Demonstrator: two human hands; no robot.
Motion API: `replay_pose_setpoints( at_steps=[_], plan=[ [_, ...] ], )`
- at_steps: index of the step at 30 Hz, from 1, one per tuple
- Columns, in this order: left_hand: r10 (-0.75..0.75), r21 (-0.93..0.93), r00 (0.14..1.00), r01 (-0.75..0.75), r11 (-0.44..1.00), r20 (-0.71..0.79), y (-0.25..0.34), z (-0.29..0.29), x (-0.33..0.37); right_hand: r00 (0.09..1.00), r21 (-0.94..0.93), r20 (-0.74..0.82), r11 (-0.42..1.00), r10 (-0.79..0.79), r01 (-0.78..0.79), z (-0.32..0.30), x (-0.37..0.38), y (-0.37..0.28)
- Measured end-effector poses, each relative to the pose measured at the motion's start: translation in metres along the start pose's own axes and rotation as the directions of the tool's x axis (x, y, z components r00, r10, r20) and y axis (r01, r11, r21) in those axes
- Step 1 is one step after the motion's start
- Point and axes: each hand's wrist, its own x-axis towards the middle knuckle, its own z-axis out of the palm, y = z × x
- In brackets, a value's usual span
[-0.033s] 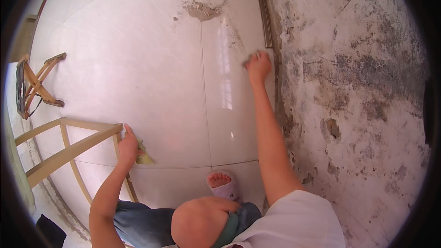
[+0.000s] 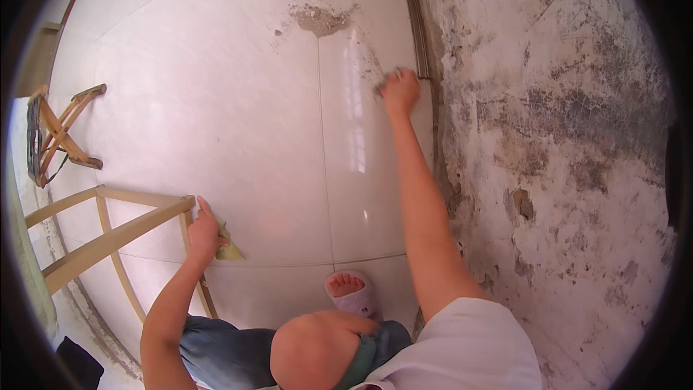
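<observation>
My right hand (image 2: 401, 92) is stretched far out over the white floor tiles (image 2: 238, 115), with its fingers curled down onto a gritty patch beside the wall base. Whether it grips anything is hidden. My left hand (image 2: 204, 231) rests at the corner of a wooden frame (image 2: 108, 235) and pinches a small yellow-green cloth (image 2: 229, 249) against the tile. A pile of grey debris (image 2: 321, 18) lies on the tiles beyond my right hand.
A rough, stained plaster wall (image 2: 563, 137) fills the right side, with a thin metal strip (image 2: 413, 14) along its foot. A folding wooden stool (image 2: 58, 133) stands at the left. My sandalled foot (image 2: 350, 289) and bent knee are just below.
</observation>
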Motion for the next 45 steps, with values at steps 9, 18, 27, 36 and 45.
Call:
replay_pose_setpoints(
  at_steps=[9, 18, 27, 36, 45],
  plan=[
    [-0.070, -0.001, 0.997, 0.070, 0.998, 0.020, -0.030, 0.025, -0.007, 0.903, -0.156, 0.399, 0.960, -0.156, 0.234, -0.023, -0.071, -0.051],
    [0.148, 0.041, 0.986, -0.152, 0.988, 0.078, -0.022, -0.117, 0.052, 0.848, -0.118, 0.482, 0.975, 0.222, -0.188, -0.041, -0.071, 0.018],
    [0.193, 0.122, 0.958, -0.222, 0.967, 0.212, -0.053, -0.143, 0.051, 0.834, -0.038, 0.401, 0.903, -0.379, 0.428, -0.013, -0.123, -0.005],
    [0.003, 0.113, 0.955, 0.032, 0.993, -0.297, -0.043, -0.235, 0.091, -0.006, 0.488, 0.841, 0.753, -0.541, 0.441, 0.140, -0.223, -0.100],
    [-0.072, 0.133, 0.968, 0.106, 0.985, -0.239, -0.085, -0.236, 0.163, 0.506, 0.236, 0.497, 0.671, -0.705, 0.703, 0.089, -0.031, -0.142]
  ],
)
